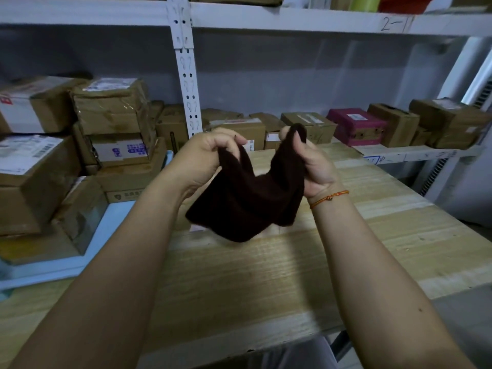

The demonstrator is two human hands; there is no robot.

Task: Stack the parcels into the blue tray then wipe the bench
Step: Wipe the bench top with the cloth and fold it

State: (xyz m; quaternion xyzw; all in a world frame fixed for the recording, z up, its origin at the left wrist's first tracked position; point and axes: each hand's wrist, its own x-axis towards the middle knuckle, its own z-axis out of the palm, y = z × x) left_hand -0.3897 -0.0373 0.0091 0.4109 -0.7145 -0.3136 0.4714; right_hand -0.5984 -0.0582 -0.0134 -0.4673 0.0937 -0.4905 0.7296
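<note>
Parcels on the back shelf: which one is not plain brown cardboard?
The magenta box, right of centre on the shelf. It stands between brown cartons and is the only brightly coloured one there.

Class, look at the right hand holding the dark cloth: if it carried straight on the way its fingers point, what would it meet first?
The right hand points up and away, so probably the brown parcels on the shelf behind the bench; depth is unclear.

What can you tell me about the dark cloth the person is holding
The cloth is dark brown, almost black, and looks soft and fuzzy like a towel. It hangs bunched and sagging in the air above the wooden bench, not touching it. The left hand pinches one upper edge and the right hand grips the other, with a bit of fabric poking up above the right fingers.
</note>
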